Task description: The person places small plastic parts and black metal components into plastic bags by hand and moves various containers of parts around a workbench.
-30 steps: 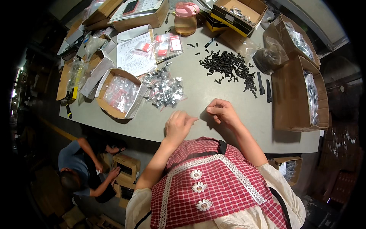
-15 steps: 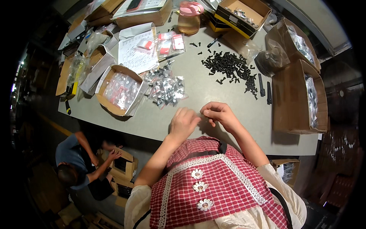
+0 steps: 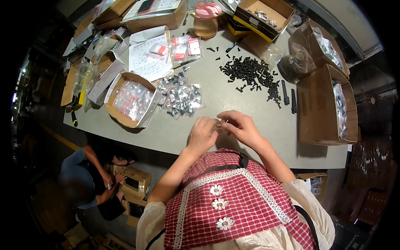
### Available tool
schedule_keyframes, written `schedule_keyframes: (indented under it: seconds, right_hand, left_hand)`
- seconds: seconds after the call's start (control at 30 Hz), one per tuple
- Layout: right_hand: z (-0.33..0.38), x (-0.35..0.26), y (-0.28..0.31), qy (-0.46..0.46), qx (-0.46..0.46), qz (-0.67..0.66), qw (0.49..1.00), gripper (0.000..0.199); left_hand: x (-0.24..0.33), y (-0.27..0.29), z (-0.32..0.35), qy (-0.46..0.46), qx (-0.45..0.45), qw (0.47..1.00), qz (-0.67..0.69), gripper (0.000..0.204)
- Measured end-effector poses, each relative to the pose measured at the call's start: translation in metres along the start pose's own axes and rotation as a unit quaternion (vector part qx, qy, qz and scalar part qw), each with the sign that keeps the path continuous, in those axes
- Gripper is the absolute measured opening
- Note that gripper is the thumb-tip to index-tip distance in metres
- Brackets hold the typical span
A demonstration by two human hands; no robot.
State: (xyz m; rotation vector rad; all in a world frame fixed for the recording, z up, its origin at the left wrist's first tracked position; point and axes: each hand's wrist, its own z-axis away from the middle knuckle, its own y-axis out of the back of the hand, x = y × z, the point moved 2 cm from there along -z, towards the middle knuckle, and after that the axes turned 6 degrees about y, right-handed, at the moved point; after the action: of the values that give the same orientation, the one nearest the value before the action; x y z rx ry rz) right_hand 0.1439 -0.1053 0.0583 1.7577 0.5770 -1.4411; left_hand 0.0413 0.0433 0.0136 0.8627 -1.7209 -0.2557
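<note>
My left hand (image 3: 203, 134) and my right hand (image 3: 241, 127) meet above the near edge of the grey table (image 3: 233, 104), fingertips pinched together on a small clear plastic bag (image 3: 219, 124). What is inside the bag is too small to tell. Just beyond my hands lies a heap of small filled clear bags (image 3: 181, 96). A pile of black screws (image 3: 250, 75) is spread further back to the right.
An open cardboard box of bagged parts (image 3: 130, 100) stands left of the heap. Larger boxes (image 3: 323, 104) line the right edge, more boxes, printed sheets (image 3: 146, 58) and a pink-lidded jar (image 3: 206, 21) the far side. Another person (image 3: 83, 179) crouches by boxes on the floor, lower left.
My hands have stayed together at the table's near edge, fingers shifting slightly on the small bag. The person on the floor has moved their arms over a box.
</note>
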Motion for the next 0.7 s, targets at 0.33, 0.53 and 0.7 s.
schedule_keyframes:
  seconds: [0.33,0.53,0.7]
  right_hand:
    - [0.004,-0.021,0.019,0.157,-0.039,0.183,0.97,0.026]
    - [0.005,-0.022,0.014,0.2,-0.059,0.176,0.962,0.022]
    - [0.001,-0.014,0.007,0.21,-0.028,0.149,0.966,0.017]
  left_hand:
    - [0.007,0.004,0.001,0.028,0.0,0.996,0.084,0.027]
    - [0.01,0.004,0.003,0.116,-0.023,0.966,0.231,0.025]
    - [0.007,-0.003,0.011,0.222,-0.043,0.861,0.456,0.027]
